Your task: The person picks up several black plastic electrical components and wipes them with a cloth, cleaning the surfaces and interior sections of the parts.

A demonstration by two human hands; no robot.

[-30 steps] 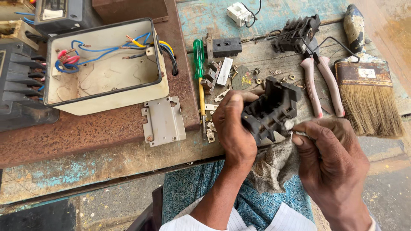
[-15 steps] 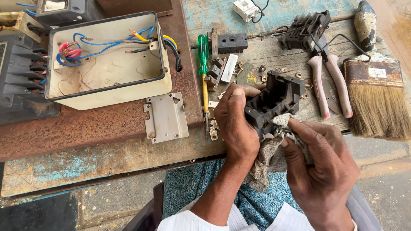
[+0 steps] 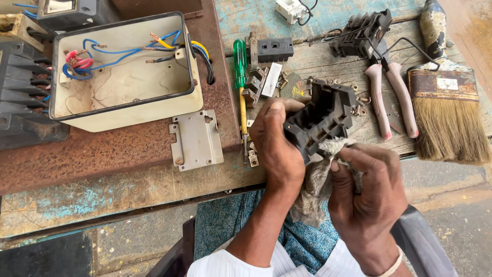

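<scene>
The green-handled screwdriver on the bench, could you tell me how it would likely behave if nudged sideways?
The screwdriver would probably roll, since its handle looks round and it lies flat on the wooden bench. It looks stiff and light, and small metal parts beside it might stop it.

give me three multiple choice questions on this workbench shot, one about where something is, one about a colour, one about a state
1. Where does the paintbrush lie?
A. at the right end of the bench
B. inside the open box
C. in the person's lap

2. What colour is the handle of the screwdriver?
A. red
B. green
C. black

3. What is the state of the cream electrical box?
A. shut with a lid
B. open, with loose wires inside
C. lying upside down

Answers:
1. A, the brush lies by the pink-handled pliers at the bench's right end.
2. B, the translucent handle is plainly green.
3. B, no lid is on it, and blue, yellow, red and black wires show inside.

Meanwhile the left hand grips the black plastic part and the right hand presses a grey rag against it.
</scene>
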